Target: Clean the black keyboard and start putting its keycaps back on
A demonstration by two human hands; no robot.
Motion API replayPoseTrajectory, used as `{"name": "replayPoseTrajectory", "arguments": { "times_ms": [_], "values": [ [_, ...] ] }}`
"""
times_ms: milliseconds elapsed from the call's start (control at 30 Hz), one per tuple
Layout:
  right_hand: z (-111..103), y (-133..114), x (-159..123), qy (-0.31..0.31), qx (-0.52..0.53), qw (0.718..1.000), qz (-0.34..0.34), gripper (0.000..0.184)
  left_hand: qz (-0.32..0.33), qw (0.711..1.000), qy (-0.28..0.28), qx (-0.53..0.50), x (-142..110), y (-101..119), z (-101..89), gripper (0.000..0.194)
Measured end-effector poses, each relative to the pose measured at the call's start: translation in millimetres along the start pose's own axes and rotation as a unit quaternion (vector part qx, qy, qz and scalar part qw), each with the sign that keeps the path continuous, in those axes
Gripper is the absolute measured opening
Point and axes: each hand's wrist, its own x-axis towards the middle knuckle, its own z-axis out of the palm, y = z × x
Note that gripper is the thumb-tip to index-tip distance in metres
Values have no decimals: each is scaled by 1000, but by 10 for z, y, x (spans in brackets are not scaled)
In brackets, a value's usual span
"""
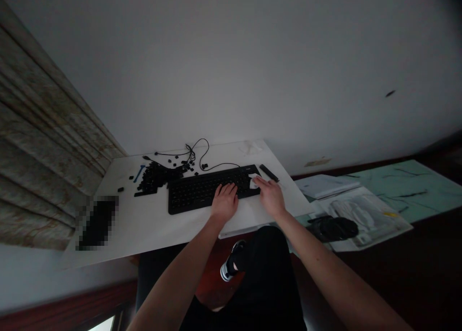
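Observation:
A black keyboard point(195, 192) lies on the white table, its keycaps off at least in part. My left hand point(225, 202) rests flat on its middle, fingers stretched out. At the keyboard's right end, my right hand point(270, 196) pinches a white tissue point(254, 181) and presses it against the keyboard. Left of the keyboard is a heap of loose black keycaps point(153, 176), with several more scattered behind it. A blue stick-like tool point(139, 173) lies beside the heap. Just beyond my right hand sits a narrow black bar point(269, 172).
The keyboard's black cable point(207, 150) loops along the back of the white table point(144, 225). A blurred-out dark object point(96, 223) lies at the left edge. To the right, a lower marbled surface point(415, 186) bears papers and a black bag-like thing point(334, 229).

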Motion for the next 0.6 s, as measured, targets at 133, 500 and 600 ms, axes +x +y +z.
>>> {"name": "replayPoseTrajectory", "arguments": {
  "times_ms": [133,500,600],
  "values": [
    [149,-83,-61,-2,62,997,-47,58,0,1000,3,-3,-8,-6,3,36],
    [155,-50,-63,47,135,988,-54,55,-10,983,115,-144,-57,-81,-118,33],
    [152,-105,-84,6,143,984,-111,58,-18,981,134,-137,-219,-291,-317,31]
  ]
}}
